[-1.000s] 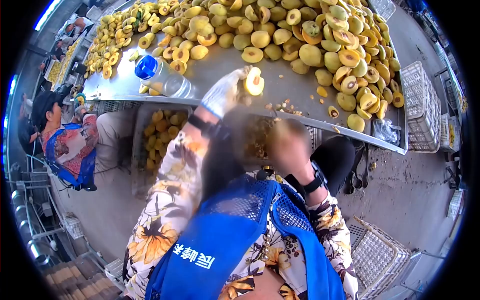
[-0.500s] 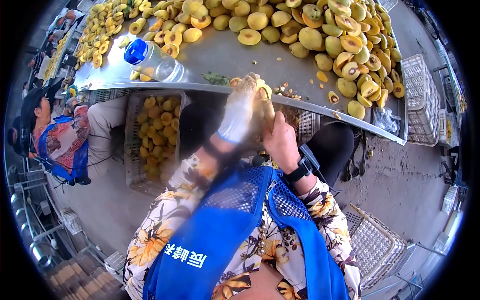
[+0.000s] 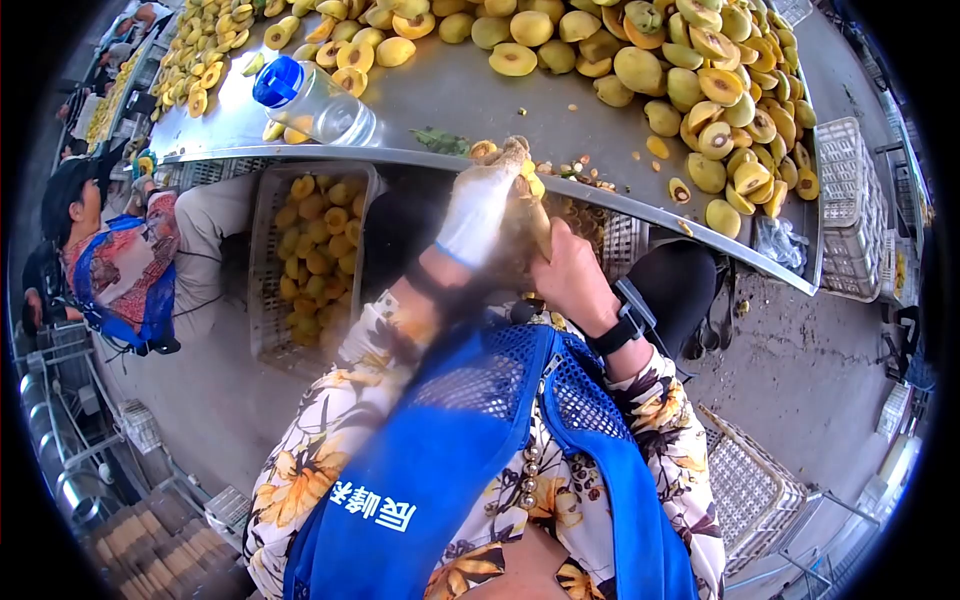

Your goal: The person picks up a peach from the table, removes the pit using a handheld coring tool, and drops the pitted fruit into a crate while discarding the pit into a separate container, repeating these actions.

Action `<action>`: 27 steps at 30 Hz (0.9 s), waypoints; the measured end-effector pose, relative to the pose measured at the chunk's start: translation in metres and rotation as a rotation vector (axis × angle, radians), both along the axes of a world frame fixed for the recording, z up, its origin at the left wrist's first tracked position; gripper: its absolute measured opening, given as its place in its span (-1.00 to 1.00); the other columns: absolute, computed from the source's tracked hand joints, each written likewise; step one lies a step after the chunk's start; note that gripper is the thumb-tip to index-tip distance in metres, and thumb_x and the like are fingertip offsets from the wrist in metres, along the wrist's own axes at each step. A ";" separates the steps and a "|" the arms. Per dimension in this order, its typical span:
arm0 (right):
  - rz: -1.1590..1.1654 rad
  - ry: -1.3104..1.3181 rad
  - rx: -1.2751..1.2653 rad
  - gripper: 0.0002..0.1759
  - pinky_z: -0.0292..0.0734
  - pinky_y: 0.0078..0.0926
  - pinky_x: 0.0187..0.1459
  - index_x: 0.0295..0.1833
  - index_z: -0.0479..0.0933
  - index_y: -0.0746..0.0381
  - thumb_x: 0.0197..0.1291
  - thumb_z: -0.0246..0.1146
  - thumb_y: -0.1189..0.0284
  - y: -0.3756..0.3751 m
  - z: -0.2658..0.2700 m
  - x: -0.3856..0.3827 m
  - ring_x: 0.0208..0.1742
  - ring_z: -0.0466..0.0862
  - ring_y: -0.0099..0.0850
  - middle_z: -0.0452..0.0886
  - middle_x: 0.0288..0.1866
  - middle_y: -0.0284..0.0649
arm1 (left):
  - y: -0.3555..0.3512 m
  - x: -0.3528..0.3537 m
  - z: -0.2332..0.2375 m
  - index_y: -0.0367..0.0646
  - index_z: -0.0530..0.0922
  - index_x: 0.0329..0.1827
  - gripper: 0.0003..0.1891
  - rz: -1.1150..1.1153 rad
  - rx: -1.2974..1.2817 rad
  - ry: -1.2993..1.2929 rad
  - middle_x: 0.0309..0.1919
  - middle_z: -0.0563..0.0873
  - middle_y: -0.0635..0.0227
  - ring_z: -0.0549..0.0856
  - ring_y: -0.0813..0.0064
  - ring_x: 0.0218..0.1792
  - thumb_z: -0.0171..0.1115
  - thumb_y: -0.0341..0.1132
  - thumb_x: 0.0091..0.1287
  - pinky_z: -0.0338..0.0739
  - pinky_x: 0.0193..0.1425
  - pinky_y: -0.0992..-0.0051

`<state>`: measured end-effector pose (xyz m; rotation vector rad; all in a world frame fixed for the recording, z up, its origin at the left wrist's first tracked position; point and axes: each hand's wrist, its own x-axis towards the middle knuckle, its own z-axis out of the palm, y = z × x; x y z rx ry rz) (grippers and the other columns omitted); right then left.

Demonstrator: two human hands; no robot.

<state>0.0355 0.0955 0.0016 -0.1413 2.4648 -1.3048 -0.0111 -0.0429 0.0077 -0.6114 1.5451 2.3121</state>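
Note:
My left hand (image 3: 486, 205), in a white glove with a soiled fingertip part, is closed round a piece of yellow fruit (image 3: 533, 182) at the table's front edge. My right hand (image 3: 574, 272), bare and with a black watch at the wrist, grips a light-coloured handle (image 3: 541, 228). The handle's upper end meets the fruit; its working tip is hidden. Halved yellow fruits (image 3: 720, 140) are heaped on the metal table (image 3: 450, 100) beyond my hands. A green leaf (image 3: 440, 140) and small scraps (image 3: 590, 175) lie near the edge.
A clear bottle with a blue cap (image 3: 325, 108) lies on the table at the left. Below it stands a crate of fruit (image 3: 262, 270). A co-worker (image 3: 120, 250) sits further left. White crates (image 3: 850, 210) stand at the right, another (image 3: 750, 490) at the lower right.
Both hands remain together at the fruit, with the gloved hand slightly higher in view. The table and its contents have shifted slightly in view. The co-worker's posture looks much the same.

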 end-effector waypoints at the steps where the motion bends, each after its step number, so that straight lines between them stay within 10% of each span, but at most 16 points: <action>1: -0.013 -0.059 -0.038 -0.76 0.44 -0.05 -0.23 -0.20 0.34 0.40 0.01 0.12 0.50 0.000 0.004 -0.001 -0.24 0.52 0.22 0.52 -0.38 0.29 | 0.001 0.000 -0.006 -0.24 0.50 0.04 -0.65 0.020 -0.060 0.083 -0.26 0.63 0.43 0.60 0.64 -0.28 0.05 -0.14 0.40 0.49 -0.15 0.62; 11: -0.244 0.046 -0.093 -0.74 0.44 -0.07 -0.23 -0.18 0.32 0.40 0.02 0.17 0.54 -0.022 0.000 0.008 -0.23 0.53 0.21 0.53 -0.36 0.26 | 0.014 0.007 -0.016 -0.32 0.43 0.11 -0.63 0.085 -0.128 0.402 -0.08 0.59 0.30 0.55 0.55 -0.06 -0.06 -0.18 0.46 0.46 0.04 0.52; 15: -0.215 0.056 -0.021 -0.75 0.45 -0.07 -0.22 -0.20 0.31 0.42 0.01 0.16 0.55 -0.022 0.004 0.008 -0.23 0.54 0.21 0.53 -0.37 0.26 | 0.019 0.010 -0.019 -0.31 0.44 0.10 -0.61 0.047 -1.103 0.850 -0.09 0.60 0.31 0.57 0.54 -0.05 -0.04 -0.14 0.44 0.48 0.04 0.52; 18: -0.129 0.026 -0.023 -0.75 0.46 -0.07 -0.20 -0.20 0.31 0.44 0.01 0.15 0.55 -0.017 -0.001 0.009 -0.22 0.55 0.19 0.53 -0.36 0.27 | 0.015 0.006 -0.002 -0.29 0.45 0.11 -0.62 0.132 -0.074 0.238 -0.08 0.60 0.33 0.57 0.55 -0.03 0.00 -0.16 0.42 0.49 0.02 0.54; 23: -0.056 -0.040 -0.081 -0.71 0.48 -0.15 -0.19 -0.13 0.36 0.44 0.01 0.13 0.53 -0.008 0.000 0.006 -0.23 0.58 0.15 0.55 -0.35 0.26 | -0.021 -0.007 -0.036 -0.26 0.47 0.11 -0.66 -0.290 0.100 0.481 -0.10 0.62 0.35 0.61 0.56 -0.13 0.06 -0.24 0.38 0.51 -0.03 0.58; 24: -0.063 -0.044 -0.106 -0.70 0.49 -0.17 -0.20 -0.12 0.37 0.44 0.02 0.13 0.53 -0.008 0.000 0.005 -0.23 0.58 0.14 0.55 -0.34 0.25 | -0.020 -0.007 -0.039 -0.26 0.48 0.10 -0.67 -0.241 0.420 0.383 -0.10 0.63 0.35 0.61 0.55 -0.13 0.08 -0.27 0.36 0.51 -0.03 0.57; 27: -0.048 -0.085 -0.137 -0.70 0.50 -0.26 -0.22 -0.10 0.38 0.43 0.03 0.11 0.52 -0.010 -0.004 0.002 -0.28 0.63 -0.01 0.56 -0.37 0.19 | -0.007 -0.006 -0.023 -0.23 0.49 0.10 -0.67 0.016 0.319 0.197 -0.09 0.65 0.29 0.64 0.42 -0.11 0.12 -0.37 0.26 0.53 -0.01 0.51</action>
